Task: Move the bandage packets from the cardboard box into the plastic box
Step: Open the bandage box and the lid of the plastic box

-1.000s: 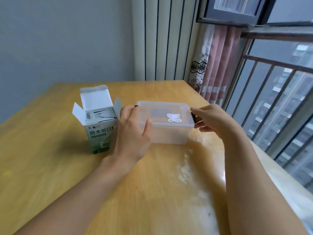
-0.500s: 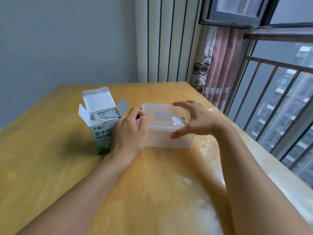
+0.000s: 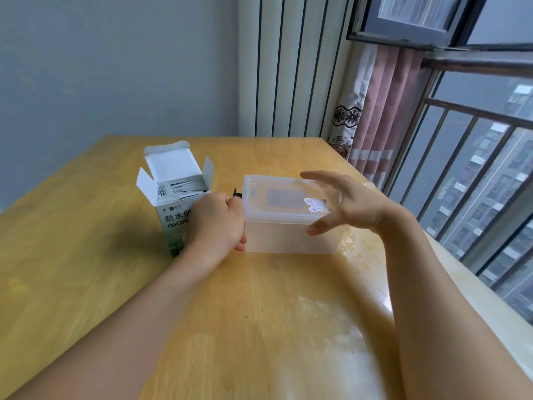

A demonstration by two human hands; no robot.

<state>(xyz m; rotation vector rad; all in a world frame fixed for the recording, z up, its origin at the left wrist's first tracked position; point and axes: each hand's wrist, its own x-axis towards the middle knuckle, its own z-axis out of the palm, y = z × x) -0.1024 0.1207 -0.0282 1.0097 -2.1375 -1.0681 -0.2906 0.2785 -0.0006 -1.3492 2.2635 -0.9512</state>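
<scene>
Counter [image 3: 86, 269] of yellow wood carries every item and fills most of the view; a window with a railing [image 3: 476, 157] and a pink curtain [image 3: 383, 111] stand along its right edge. Plastic box [image 3: 288, 235], translucent, sits near the middle of the counter with its lid [image 3: 277, 197] on; a small white sticker [image 3: 316, 204] shows on the lid's right part. Cardboard box [image 3: 174, 220], white and green with printed characters, stands upright just left of the plastic box, flaps open. Bandage packets [image 3: 181, 188] stand packed inside the cardboard box, tops visible at its opening.

Left hand [image 3: 217, 226] is at the left end of the plastic box, between the two boxes, its fingers [image 3: 235, 202] curled at a small dark latch [image 3: 237, 194] on that end; whether they actually pinch the latch cannot be told. Right hand [image 3: 349, 206] hovers over the right part of the lid, its fingers [image 3: 320, 176] spread and straight with the thumb low by the front rim, holding nothing.
</scene>
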